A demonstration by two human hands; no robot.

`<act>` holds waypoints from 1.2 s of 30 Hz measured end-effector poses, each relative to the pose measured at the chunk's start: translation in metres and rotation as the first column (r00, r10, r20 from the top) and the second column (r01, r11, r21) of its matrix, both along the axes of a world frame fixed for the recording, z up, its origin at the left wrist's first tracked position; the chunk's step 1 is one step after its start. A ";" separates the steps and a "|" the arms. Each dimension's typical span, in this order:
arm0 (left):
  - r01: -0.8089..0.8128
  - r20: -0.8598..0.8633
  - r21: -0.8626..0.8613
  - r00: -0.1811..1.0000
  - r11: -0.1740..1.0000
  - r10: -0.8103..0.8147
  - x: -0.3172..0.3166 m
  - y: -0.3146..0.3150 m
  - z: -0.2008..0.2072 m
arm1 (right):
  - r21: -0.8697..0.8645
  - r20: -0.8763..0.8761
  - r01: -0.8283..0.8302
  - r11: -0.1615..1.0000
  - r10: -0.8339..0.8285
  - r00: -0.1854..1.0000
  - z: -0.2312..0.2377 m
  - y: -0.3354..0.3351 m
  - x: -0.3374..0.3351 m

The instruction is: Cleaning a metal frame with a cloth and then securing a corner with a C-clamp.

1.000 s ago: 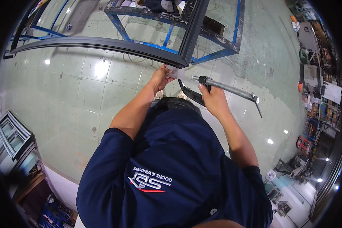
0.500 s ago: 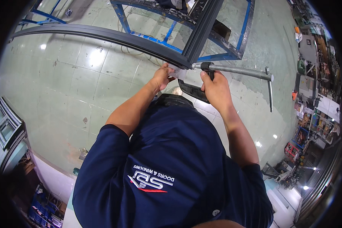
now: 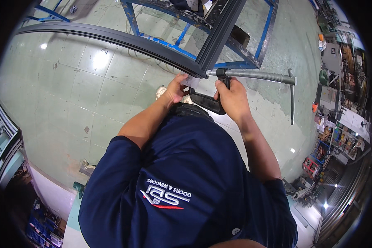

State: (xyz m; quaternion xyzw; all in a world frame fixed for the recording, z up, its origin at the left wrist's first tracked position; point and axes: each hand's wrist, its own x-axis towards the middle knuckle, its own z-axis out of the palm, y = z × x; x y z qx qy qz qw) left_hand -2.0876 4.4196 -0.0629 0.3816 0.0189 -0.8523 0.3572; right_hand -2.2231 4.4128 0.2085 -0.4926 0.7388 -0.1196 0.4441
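Observation:
A black C-clamp (image 3: 206, 101) with a long threaded metal screw hangs at the near corner of a dark grey metal frame (image 3: 206, 62). My right hand (image 3: 233, 97) is closed round the clamp's body just below its screw collar. The screw's tip touches or nearly touches the frame corner. My left hand (image 3: 177, 87) pinches a small translucent whitish pad (image 3: 190, 80) against the underside of that corner, beside the clamp's other end. How the clamp's far jaw meets the pad is partly hidden.
Blue steel stands (image 3: 181, 35) with a worn top support the frame. One long frame bar runs off to the left. A white-framed window unit (image 3: 5, 128) leans at the far left. Shelves with tools (image 3: 339, 136) line the right side. A green power tool (image 3: 79, 187) lies at lower left.
The clamp has swung slightly left with my right hand, its body now nearer my left hand. The view has shifted a little; a shoe now shows beside my left hand.

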 end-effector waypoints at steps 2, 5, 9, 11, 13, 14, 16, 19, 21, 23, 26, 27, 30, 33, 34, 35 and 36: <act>-0.020 0.038 0.052 0.999 0.998 0.018 -0.007 0.003 -0.007 | 0.040 0.032 0.014 0.999 -0.015 0.999 0.000 0.000 -0.001; -0.026 0.085 0.008 0.996 1.000 0.025 -0.015 0.005 -0.006 | 0.022 0.113 -0.007 1.000 0.004 0.994 -0.005 -0.001 -0.006; -0.058 0.134 -0.099 0.988 0.993 0.071 -0.020 0.010 -0.005 | -0.030 0.239 -0.096 0.995 0.100 0.966 -0.016 -0.005 -0.017; -0.119 0.160 -0.134 0.977 0.984 0.140 -0.025 0.011 -0.009 | -0.045 0.275 -0.147 0.988 0.153 0.949 -0.019 -0.007 -0.022; -0.331 0.145 -0.112 0.927 0.937 0.345 -0.032 0.012 -0.010 | -0.089 0.331 -0.176 0.980 0.196 0.923 -0.018 -0.008 -0.025; -0.350 0.160 -0.117 0.917 0.930 0.365 -0.033 0.012 -0.008 | -0.092 0.345 -0.195 0.976 0.215 0.913 -0.019 -0.009 -0.028; -0.345 0.115 -0.062 0.930 0.937 0.350 -0.033 0.013 -0.005 | -0.095 0.372 -0.296 0.950 0.310 0.875 -0.019 -0.013 -0.037; -0.219 0.061 -0.121 0.972 0.968 0.228 -0.033 0.013 -0.004 | -0.083 0.360 -0.378 0.922 0.382 0.851 -0.018 -0.020 -0.046; -0.276 0.068 -0.114 0.956 0.954 0.284 -0.046 0.010 -0.005 | -0.111 0.370 -0.407 0.907 0.418 0.830 -0.029 -0.024 -0.053; -0.441 0.126 -0.122 0.882 0.889 0.455 -0.053 0.007 -0.008 | -0.081 0.439 -0.326 0.942 0.327 0.836 -0.027 -0.028 -0.054; -0.513 0.136 -0.227 0.825 0.828 0.549 -0.061 0.014 -0.015 | -0.044 0.415 -0.384 0.922 0.367 0.833 -0.027 -0.034 -0.055; -0.518 0.126 -0.227 0.824 0.825 0.553 -0.063 0.012 -0.017 | -0.032 0.397 -0.397 0.917 0.376 0.837 -0.026 -0.036 -0.055; -0.479 0.251 -0.335 0.785 0.812 0.566 -0.072 0.006 -0.019 | -0.038 0.417 -0.380 0.924 0.361 0.834 -0.024 -0.040 -0.055; -0.466 0.310 -0.408 0.738 0.785 0.599 -0.077 0.009 -0.038 | -0.039 0.451 -0.435 0.900 0.404 0.795 -0.024 -0.042 -0.057; -0.449 0.364 -0.390 0.727 0.804 0.583 -0.076 0.010 -0.042 | -0.015 0.425 -0.473 0.881 0.434 0.794 -0.022 -0.045 -0.057; -0.429 0.417 -0.368 0.717 0.825 0.559 -0.077 0.014 -0.041 | 0.012 0.398 -0.501 0.865 0.456 0.796 -0.021 -0.044 -0.058; -0.421 0.400 -0.386 0.725 0.821 0.560 -0.080 0.012 -0.034 | -0.009 0.439 -0.498 0.867 0.451 0.777 -0.025 -0.043 -0.062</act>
